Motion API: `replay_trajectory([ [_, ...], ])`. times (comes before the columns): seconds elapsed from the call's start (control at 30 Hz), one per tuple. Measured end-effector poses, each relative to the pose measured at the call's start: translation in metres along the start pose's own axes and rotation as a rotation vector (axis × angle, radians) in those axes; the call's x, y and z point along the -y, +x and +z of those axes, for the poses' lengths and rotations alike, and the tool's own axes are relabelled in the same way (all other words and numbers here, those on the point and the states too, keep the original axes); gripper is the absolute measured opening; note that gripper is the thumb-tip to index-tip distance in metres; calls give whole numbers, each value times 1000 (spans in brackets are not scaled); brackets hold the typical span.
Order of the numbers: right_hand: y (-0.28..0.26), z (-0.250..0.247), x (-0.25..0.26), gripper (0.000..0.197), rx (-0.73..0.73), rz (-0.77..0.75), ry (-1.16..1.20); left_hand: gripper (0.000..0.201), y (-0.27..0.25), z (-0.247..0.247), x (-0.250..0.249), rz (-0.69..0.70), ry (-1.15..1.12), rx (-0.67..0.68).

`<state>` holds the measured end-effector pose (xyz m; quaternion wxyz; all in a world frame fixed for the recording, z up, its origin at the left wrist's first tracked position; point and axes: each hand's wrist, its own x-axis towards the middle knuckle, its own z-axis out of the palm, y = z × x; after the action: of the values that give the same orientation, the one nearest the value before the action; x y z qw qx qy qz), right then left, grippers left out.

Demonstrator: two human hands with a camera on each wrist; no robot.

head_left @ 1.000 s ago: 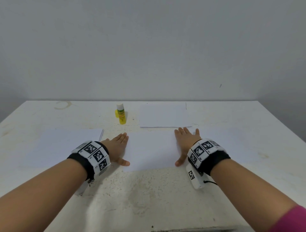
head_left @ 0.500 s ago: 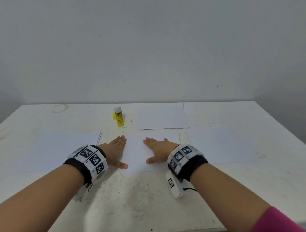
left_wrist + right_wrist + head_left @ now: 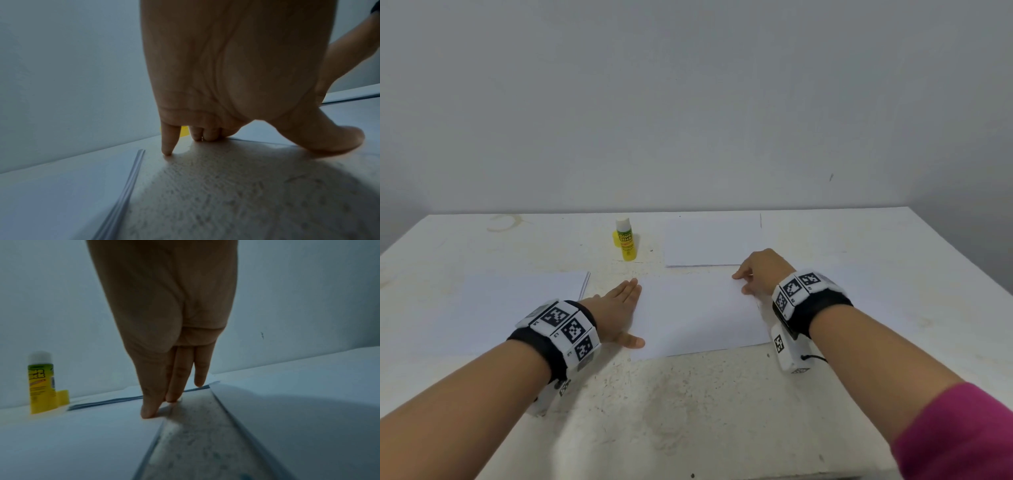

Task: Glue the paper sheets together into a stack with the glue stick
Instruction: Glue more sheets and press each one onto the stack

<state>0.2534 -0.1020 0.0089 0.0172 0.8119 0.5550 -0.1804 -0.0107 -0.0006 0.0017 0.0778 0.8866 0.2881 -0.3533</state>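
Centrally, the left hand lies flat with straight fingers at the middle sheet's left edge; the right hand's straight fingertips press its upper-right corner. Glue stick stands upright above.

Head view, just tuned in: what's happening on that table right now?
A person is working on the centre sheet on the white table. The left hand lies flat at its left edge; the right hand touches its far right corner with its fingertips. The glue stick stands uncapped and untouched behind, other paper piles lying around.
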Motion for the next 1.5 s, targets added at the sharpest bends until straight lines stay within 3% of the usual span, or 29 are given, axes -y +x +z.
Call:
replay_trajectory([
  [0.13, -5, 6, -6, 51, 9, -40, 70, 140, -3, 0, -4, -25, -23, 11],
  [0.23, -10, 9, -13, 72, 70, -79, 40, 144, -3, -2, -5, -35, -15, 33],
  [0.3, -13, 10, -15, 87, 127, -105, -29, 130, -5, -2, -7, -57, -27, 40],
  [0.4, -15, 12, -18, 105, 187, -102, -86, 126, -4, -3, -7, -74, -48, 46],
  [0.5, -16, 16, -18, 115, 229, -97, -99, 112, -3, -3, -7, -72, -71, 34],
  [0.67, -19, 13, -16, 125, 294, -114, -162, 107, -4, -5, -10, -89, -81, 5],
  [0.73, -20, 9, -8, 122, 326, -116, -213, 108, -3, -5, -10, -90, -87, 3],
  [0.8, -25, 6, 9, 104, 303, -161, -274, 110, -2, -3, -8, -87, -96, 5],
  [0.9, -43, 15, 47, 78, 291, -423, -296, 112, -1, -1, -6, -77, -98, -6],
  [1.0, -60, 33, 68, 67, 447, -616, -385, 113, 0, 0, -4, -61, -77, -7],
  [1.17, -78, 26, 34, 69, 494, -536, -314, 142, -1, 0, -2, -27, -26, 14],
  [1.3, -90, 14, 0, 66, 508, -416, -245, 138, 2, 1, -2, -30, -3, 10],
  [1.4, -93, 10, -19, 63, 487, -337, -231, 120, 4, 3, -1, -37, -32, -8],
  [1.5, -95, 0, -22, 55, 480, -282, -305, 122, 4, 3, -2, -47, -28, -1],
])
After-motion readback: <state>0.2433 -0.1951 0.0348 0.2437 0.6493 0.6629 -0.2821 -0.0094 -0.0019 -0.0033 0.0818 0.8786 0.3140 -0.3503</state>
